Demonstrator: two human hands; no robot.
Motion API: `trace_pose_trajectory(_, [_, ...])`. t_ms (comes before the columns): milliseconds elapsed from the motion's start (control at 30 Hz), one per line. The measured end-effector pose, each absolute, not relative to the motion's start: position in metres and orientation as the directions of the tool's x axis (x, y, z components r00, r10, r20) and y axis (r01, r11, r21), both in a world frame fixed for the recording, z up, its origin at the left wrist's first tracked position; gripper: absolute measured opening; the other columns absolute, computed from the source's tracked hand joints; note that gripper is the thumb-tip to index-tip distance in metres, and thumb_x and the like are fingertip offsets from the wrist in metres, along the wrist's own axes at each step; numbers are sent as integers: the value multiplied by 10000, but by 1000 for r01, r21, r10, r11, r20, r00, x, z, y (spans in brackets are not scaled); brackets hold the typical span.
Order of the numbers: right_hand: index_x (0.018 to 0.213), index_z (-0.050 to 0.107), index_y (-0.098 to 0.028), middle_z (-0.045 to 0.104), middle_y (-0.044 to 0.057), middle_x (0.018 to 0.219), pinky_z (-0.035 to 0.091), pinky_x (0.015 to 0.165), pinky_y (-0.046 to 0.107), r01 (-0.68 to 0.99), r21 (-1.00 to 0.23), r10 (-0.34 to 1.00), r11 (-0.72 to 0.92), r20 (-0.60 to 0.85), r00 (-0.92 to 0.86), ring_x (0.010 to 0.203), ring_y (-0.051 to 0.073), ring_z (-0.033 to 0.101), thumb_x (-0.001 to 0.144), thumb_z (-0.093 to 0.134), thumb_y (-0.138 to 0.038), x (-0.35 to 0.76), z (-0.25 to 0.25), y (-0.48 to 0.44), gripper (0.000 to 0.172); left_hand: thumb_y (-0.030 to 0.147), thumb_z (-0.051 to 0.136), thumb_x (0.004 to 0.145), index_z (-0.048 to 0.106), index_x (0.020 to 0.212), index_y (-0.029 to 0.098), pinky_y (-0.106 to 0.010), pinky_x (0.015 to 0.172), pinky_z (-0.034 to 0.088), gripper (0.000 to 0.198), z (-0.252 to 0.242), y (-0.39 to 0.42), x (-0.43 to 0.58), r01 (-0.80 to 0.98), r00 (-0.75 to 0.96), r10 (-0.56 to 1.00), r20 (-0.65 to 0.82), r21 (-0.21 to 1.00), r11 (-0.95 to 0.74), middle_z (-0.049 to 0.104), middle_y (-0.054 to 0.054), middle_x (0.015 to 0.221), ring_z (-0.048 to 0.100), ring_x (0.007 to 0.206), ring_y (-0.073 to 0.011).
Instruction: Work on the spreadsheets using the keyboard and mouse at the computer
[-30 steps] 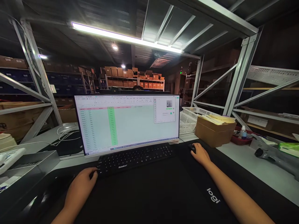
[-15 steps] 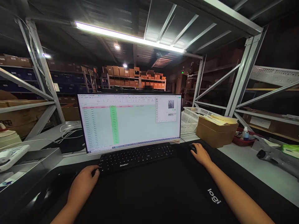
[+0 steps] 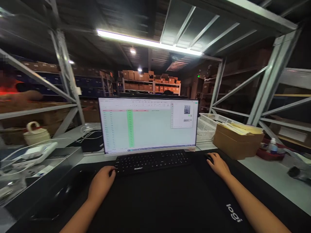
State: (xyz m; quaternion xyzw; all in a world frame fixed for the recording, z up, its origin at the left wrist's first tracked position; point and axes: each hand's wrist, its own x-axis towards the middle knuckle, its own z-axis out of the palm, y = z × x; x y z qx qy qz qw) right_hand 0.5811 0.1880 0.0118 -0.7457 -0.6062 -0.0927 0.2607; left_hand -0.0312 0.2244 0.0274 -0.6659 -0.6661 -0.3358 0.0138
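Note:
My left hand [image 3: 102, 183] rests at the left end of the black keyboard [image 3: 152, 162], thumb apart from the fingers. Its fingertips are partly hidden behind the hand. On the right, my right hand [image 3: 218, 165] lies over a dark computer mouse [image 3: 209, 157], fingers curved on it; most of the mouse is covered. Both forearms lie across a black desk mat [image 3: 165, 200] with a white "logi" mark. Behind the keyboard stands a monitor [image 3: 152, 129] showing a spreadsheet with one green column and a small window at the upper right.
A cardboard box [image 3: 235, 142] of papers and white baskets [image 3: 205, 127] stand right of the monitor. Farther right is a spray bottle [image 3: 273, 146]. At left are a grey tray [image 3: 58, 168], cables and a cream jug [image 3: 36, 134]. Another person's arm [image 3: 26, 96] shows beyond the rack.
The view has turned left, so the desk and monitor appear farther right. Another person's arm and red-orange clothing have come into view at left. Both my hands keep their places.

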Motion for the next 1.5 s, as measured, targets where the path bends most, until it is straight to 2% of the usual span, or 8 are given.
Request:
trace_pose_trajectory(100, [1270,638,-220,586,150,1339,500,1002,440,953,-283,853,-104,468,232,1185,291,635,925,426,-440,592,0,194,461,328,397,858,731,1030,148,-377,993,521,417,30,218,-26,896,-107,873,476,427,-123,749,-133,1156,687,1094,-267])
trace_pose_trajectory(333, [1266,648,-248,614,136,1288,515,1001,442,962,-272,817,-10,553,165,1182,294,648,898,422,-543,621,-31,218,523,239,451,866,735,979,180,-335,969,521,311,35,212,-21,892,-140,870,472,441,-96,755,-95,1117,695,1066,-233])
trace_pose_trajectory(567, [1258,643,-248,621,139,1285,506,1025,470,952,-305,820,-16,540,187,1206,312,637,880,421,-569,619,-25,214,543,215,474,876,734,975,183,-341,951,527,280,36,209,-20,875,-150,871,467,473,-103,750,-85,1106,694,1063,-234])
trace_pose_trajectory(867, [1225,653,-247,637,139,1252,513,1035,460,932,-353,835,81,535,130,1206,311,642,851,420,-620,614,-22,215,577,202,479,880,735,978,198,-325,939,527,274,39,206,-18,881,-155,879,451,465,-83,747,-73,1121,693,1063,-222])
trace_pose_trajectory(1033, [1246,655,-283,621,121,1295,538,987,453,937,-346,842,42,517,153,1190,307,652,843,427,-642,614,-23,216,586,207,463,886,730,994,196,-347,952,525,289,39,206,-17,878,-155,882,446,472,-85,741,-77,1126,685,1063,-229])
trace_pose_trajectory(1500, [1217,677,-276,631,124,1281,513,1039,484,932,-358,836,61,528,148,1209,320,636,828,440,-640,615,-24,218,583,193,470,887,719,981,202,-317,963,511,266,39,206,-18,878,-142,885,443,469,-94,738,-70,1108,681,1067,-210])
